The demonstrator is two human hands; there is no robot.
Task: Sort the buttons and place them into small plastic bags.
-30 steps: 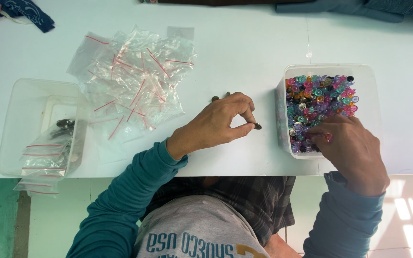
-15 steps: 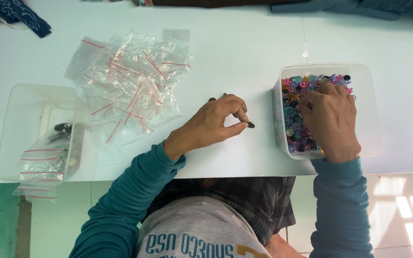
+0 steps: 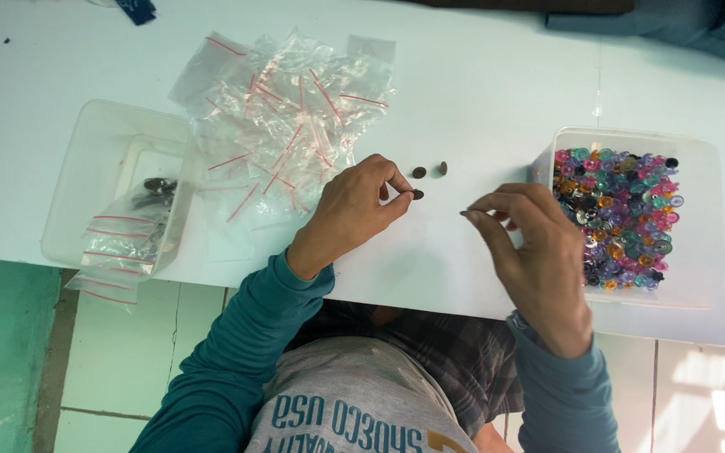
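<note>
Standing next to this worktop [image 3: 480, 92], I see the left hand [image 3: 354, 210] with its fingers pinching a small dark button [image 3: 418, 195], right by two more dark buttons [image 3: 430, 170] lying loose at about 1 o'clock from it. The right hand [image 3: 539, 252] hovers over the bare top at 3 o'clock with thumb and forefinger pressed together, maybe on something tiny, honestly can't tell. If it were me I'd keep the buttons in one tight row, away from the pile of clear zip bags [image 3: 287, 109] at 10 o'clock, and pick single pieces out of the clear tub of coloured buttons [image 3: 698, 168] so nothing rolls off.
</note>
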